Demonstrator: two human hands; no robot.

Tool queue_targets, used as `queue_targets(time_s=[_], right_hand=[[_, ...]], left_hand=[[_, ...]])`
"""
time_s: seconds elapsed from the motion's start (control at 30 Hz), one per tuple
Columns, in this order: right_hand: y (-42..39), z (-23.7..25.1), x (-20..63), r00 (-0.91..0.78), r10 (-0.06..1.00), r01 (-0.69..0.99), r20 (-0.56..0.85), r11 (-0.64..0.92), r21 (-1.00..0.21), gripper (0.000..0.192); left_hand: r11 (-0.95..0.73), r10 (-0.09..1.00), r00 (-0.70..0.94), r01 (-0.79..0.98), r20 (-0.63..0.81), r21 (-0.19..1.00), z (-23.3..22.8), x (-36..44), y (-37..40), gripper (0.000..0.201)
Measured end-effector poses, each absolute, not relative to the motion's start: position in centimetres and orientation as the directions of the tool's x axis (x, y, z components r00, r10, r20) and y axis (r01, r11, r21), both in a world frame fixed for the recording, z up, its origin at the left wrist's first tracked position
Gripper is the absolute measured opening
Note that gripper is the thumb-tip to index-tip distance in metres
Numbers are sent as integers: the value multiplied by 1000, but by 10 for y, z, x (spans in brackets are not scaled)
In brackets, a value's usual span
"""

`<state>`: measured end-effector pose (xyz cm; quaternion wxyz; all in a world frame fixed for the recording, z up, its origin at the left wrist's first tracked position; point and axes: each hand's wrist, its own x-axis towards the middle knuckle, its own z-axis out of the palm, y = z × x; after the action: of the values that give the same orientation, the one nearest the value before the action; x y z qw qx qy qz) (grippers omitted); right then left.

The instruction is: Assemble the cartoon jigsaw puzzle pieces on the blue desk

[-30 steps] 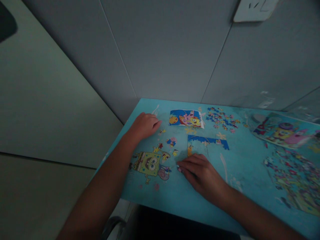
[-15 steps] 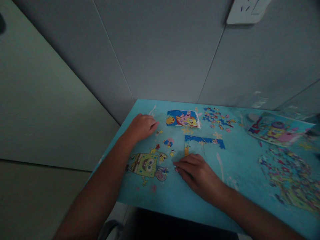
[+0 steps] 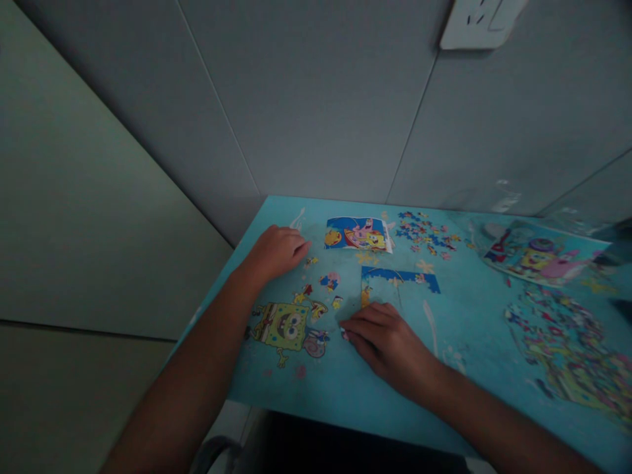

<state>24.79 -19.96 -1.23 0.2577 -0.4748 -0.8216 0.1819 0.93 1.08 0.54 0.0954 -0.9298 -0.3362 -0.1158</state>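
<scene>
My right hand [image 3: 382, 339] rests low over the table with thumb and fingers pinched on a small jigsaw puzzle piece [image 3: 344, 334], only its edge showing. Just behind that hand lies a partly joined puzzle border [image 3: 402, 273], an L of blue and yellow pieces. My left hand [image 3: 280, 251] lies on the table to the left, fingers curled in, with nothing visible in it. Between the hands are a few joined pieces [image 3: 329, 282] and a loose piece [image 3: 337, 302]. A picture card [image 3: 358, 234] with cartoon figures lies beyond them.
Many loose puzzle pieces [image 3: 425, 232] are scattered at the back of the blue table [image 3: 306, 392]. To the right lie a larger picture sheet [image 3: 543, 253] and a big heap of pieces [image 3: 573, 349]. A grey wall [image 3: 316, 112] borders the table behind.
The view has shifted slightly, moving the scene a little left. Both hands keep nearly the same place; the piece in my right hand shows slightly more.
</scene>
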Motion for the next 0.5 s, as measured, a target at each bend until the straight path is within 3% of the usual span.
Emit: queue_targets(time_s=[0.5], right_hand=[[-199,-10,249,-394,878,700,271,478,-531,21]], left_hand=[[-743,615,741,659,268,-118,7,10,10,41]])
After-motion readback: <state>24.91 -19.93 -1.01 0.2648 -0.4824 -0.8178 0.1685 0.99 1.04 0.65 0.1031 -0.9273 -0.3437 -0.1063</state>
